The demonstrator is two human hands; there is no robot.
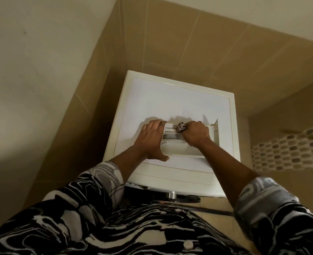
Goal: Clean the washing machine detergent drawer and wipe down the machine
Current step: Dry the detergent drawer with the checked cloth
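A white washing machine (179,100) stands below me in a tiled corner. On its top lies the white detergent drawer (177,146), its compartments facing up. My left hand (152,137) grips the drawer's left end, fingers over the far edge and thumb along the near side. My right hand (197,134) is closed around a crumpled patterned cloth (180,127) and presses it into the far part of the drawer. The hand hides the compartments on the right side.
A plain wall (32,89) rises close on the left and beige tiles (188,43) cover the floor behind the machine. A mosaic tile strip (289,150) runs at the right. The machine's chrome door handle (171,196) shows under its front edge.
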